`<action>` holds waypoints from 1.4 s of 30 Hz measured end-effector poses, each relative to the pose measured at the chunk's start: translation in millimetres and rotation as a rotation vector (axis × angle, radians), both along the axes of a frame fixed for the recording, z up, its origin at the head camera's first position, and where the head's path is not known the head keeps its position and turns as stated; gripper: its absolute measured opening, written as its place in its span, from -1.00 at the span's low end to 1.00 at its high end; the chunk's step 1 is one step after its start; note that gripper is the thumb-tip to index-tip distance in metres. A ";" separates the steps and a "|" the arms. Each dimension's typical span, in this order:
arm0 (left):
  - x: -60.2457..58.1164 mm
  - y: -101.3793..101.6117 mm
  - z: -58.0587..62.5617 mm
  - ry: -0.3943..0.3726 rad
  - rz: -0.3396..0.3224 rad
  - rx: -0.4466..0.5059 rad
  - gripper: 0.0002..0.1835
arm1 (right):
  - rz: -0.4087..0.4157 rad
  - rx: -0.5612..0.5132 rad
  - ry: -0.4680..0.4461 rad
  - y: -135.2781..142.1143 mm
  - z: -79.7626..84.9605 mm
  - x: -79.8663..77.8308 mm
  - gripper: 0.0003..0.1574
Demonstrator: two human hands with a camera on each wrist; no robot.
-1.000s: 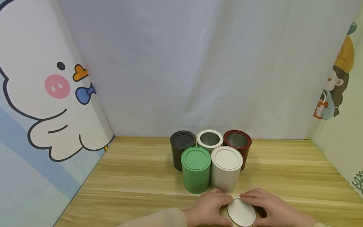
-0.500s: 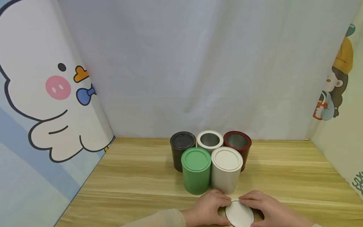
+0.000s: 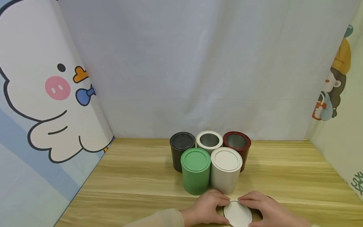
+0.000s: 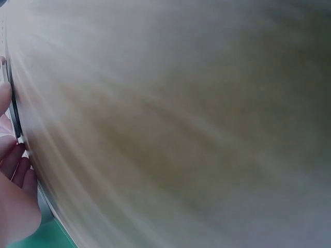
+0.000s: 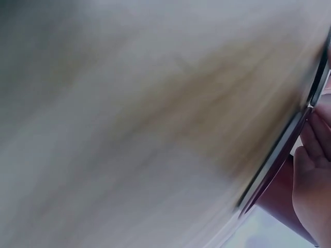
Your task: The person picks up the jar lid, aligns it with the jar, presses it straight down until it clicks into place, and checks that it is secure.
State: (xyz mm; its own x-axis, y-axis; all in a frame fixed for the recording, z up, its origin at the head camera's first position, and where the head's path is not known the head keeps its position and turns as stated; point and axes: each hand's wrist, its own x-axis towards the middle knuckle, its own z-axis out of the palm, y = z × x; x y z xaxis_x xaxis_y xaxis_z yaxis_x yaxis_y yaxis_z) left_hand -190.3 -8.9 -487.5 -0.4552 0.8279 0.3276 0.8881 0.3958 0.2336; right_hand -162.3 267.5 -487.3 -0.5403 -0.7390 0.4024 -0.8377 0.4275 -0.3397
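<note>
A round white lid [image 3: 237, 214] lies at the table's near edge, between my two hands. My left hand [image 3: 206, 206] holds its left side, thumb near and fingertips at the far rim. My right hand [image 3: 273, 210] holds the right side in the same way. Under the right hand, a dark red lid [image 5: 274, 160] shows edge-on in the right wrist view; from the head only a sliver of dark rim appears. In the left wrist view the white lid's dark edge [image 4: 13, 106] stands beside my fingers.
Just beyond my hands stand a green can [image 3: 195, 171] and an off-white can [image 3: 226, 171], both lidded. Behind them are a lidded black can [image 3: 182, 151], an open-topped white can [image 3: 210, 145] and an open-topped dark red can [image 3: 246, 153]. A pale curtain [image 3: 181, 78] hangs at the back.
Both hands have shifted slightly left with the white lid between them. The dark rim right of the right hand has come into view. The cans stay put.
</note>
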 end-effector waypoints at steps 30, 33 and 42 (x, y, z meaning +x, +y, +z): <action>-1.9 -9.1 17.1 -0.320 0.033 0.222 -0.46 | 0.031 -0.131 -0.050 -1.3 16.0 -6.0 -0.21; -1.4 -9.4 22.8 -0.341 0.042 0.262 -0.46 | 0.022 -0.133 -0.026 -0.8 24.0 -6.5 -0.19; 1.3 -10.8 50.6 -0.381 0.097 0.342 -0.42 | 0.020 -0.149 0.009 -0.1 53.4 -9.4 -0.13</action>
